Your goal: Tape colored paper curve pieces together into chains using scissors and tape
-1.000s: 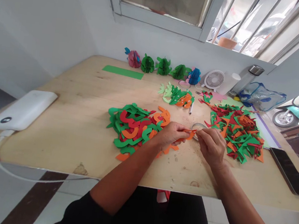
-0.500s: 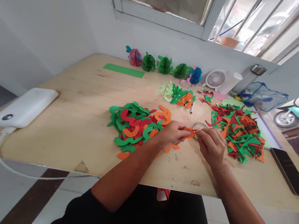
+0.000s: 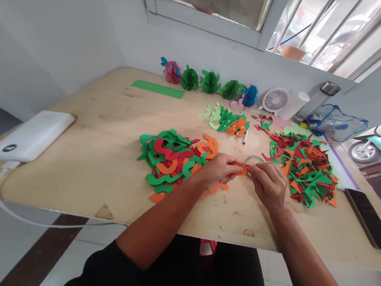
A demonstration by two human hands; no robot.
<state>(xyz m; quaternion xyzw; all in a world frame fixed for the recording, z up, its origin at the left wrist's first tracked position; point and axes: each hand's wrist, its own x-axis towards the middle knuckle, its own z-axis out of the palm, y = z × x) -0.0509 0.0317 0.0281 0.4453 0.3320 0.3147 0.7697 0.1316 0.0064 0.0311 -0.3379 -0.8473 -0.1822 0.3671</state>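
Over the front middle of the table, my left hand (image 3: 221, 168) pinches a small orange paper piece (image 3: 241, 168) between thumb and fingers. Close against its right end is my right hand (image 3: 270, 184), its fingertips closed on that end; anything else inside them is hidden. Just behind my fingers lies a thin round ring (image 3: 254, 160), partly covered by my right hand. Left of my hands spreads a pile of curved green, red and orange paper cutouts (image 3: 175, 159), partly under my left forearm. To the right is a heap of pointed paper scraps (image 3: 308, 168).
Paper honeycomb figures (image 3: 210, 83) line the wall beside a small white fan (image 3: 275, 101) and a bottle (image 3: 319, 100). A pen (image 3: 245, 137) lies near dotted cutouts (image 3: 227, 119). A power bank (image 3: 31, 136) sits at left, a phone (image 3: 371, 218) at right.
Both hands stay in nearly the same place on the orange paper piece. Only my fingers have shifted very slightly.
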